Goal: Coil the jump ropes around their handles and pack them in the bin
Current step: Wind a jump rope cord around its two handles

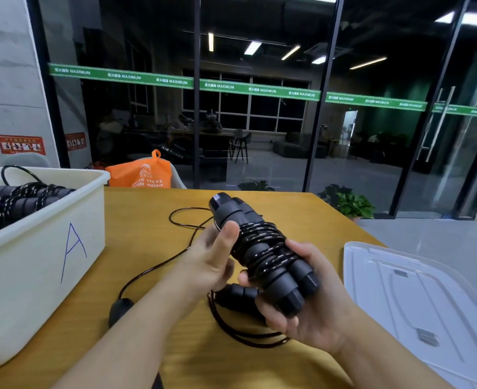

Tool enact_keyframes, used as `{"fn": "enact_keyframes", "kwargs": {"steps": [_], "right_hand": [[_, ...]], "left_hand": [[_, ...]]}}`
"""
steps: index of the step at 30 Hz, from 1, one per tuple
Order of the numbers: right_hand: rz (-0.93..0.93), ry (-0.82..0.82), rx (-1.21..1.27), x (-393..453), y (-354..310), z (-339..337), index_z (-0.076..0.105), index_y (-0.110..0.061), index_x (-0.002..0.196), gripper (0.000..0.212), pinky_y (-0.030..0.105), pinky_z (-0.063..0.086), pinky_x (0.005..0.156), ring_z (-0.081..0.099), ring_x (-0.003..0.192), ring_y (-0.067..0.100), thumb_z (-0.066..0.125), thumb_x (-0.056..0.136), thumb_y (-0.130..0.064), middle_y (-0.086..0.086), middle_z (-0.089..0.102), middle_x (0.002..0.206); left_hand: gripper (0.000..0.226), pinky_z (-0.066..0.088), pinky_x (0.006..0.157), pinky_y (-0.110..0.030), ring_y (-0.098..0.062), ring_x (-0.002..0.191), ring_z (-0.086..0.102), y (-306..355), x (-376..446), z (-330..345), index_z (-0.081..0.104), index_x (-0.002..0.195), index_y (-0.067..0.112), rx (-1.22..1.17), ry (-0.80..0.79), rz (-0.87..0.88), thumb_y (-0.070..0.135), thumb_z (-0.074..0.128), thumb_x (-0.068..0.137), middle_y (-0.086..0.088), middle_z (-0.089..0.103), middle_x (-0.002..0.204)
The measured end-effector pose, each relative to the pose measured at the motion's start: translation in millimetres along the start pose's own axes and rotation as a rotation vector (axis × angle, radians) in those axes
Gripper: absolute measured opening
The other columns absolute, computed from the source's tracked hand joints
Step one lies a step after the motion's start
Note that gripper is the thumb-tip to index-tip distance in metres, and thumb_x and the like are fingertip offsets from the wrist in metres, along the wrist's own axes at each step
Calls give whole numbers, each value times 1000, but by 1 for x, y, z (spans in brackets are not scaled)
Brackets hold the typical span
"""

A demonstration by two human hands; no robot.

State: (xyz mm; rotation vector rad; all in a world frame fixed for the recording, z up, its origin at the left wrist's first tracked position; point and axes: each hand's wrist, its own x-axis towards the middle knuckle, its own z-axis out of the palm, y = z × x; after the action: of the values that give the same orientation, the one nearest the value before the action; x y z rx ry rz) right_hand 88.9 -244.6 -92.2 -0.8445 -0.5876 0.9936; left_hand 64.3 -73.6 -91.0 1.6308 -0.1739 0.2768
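The fingers (pixel 262 310) of the right hand (pixel 310 307) are curled under and around the lower end of a pair of black foam-grip jump-rope handles wound with black cord (pixel 262 254), clamping the bundle from below, while the left hand (pixel 212 256) pinches it higher up, thumb pressed against the side of the coil just under the handle caps. The bundle is held tilted above the yellow wooden counter (pixel 153 220), well clear of it. Beneath the hands lies a second, uncoiled black jump rope (pixel 240 296), its cord looping loosely across the counter toward the far edge. To the left stands a cream plastic bin marked with a blue letter A (pixel 63 234), already holding several wound ropes (pixel 13 203); to the right rests a translucent white plastic lid (pixel 417 290). The winding looks finished, so the likely risk is the last turn slipping free as the bundle is carried to the bin, since no tucked end is visible; a relaxed grip could let the coil spring open, or a trailing loop might snag the loose rope underneath.
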Motion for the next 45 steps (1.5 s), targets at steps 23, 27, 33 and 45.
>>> {"fn": "enact_keyframes", "kwargs": {"steps": [23, 27, 33, 45], "right_hand": [[-323, 487, -985, 4, 1, 9, 55, -42, 122, 66, 27, 47, 52, 62, 65, 17, 61, 64, -11, -3, 66, 83], [-301, 339, -571, 3, -1, 5, 65, -24, 101, 50, 23, 38, 39, 61, 59, 29, 66, 52, -15, 13, 65, 87], [-187, 141, -140, 3, 3, 6, 62, 1, 110, 62, 18, 34, 33, 55, 51, 25, 65, 50, -16, 21, 65, 98], [-41, -289, 125, 9, 4, -3, 56, 2, 126, 47, 18, 50, 49, 66, 70, 20, 50, 87, -24, 15, 64, 116]], "left_hand": [[75, 40, 56, -4, 8, 78, 59, 12, -2, 13, 55, 100, 28, 260, 405, 180, 84, 63, 51, 12, 66, 87], [56, 40, 61, -4, 11, 81, 57, 17, -5, 4, 51, 88, 34, 366, 383, 292, 80, 59, 56, 17, 66, 82], [54, 45, 59, -10, 1, 70, 59, 20, -4, -1, 56, 80, 41, 164, 270, 398, 88, 55, 53, 12, 63, 78], [78, 12, 52, -27, -7, 44, 45, 13, -9, -7, 66, 96, 17, -253, -251, 39, 75, 76, 45, -1, 47, 60]]}}
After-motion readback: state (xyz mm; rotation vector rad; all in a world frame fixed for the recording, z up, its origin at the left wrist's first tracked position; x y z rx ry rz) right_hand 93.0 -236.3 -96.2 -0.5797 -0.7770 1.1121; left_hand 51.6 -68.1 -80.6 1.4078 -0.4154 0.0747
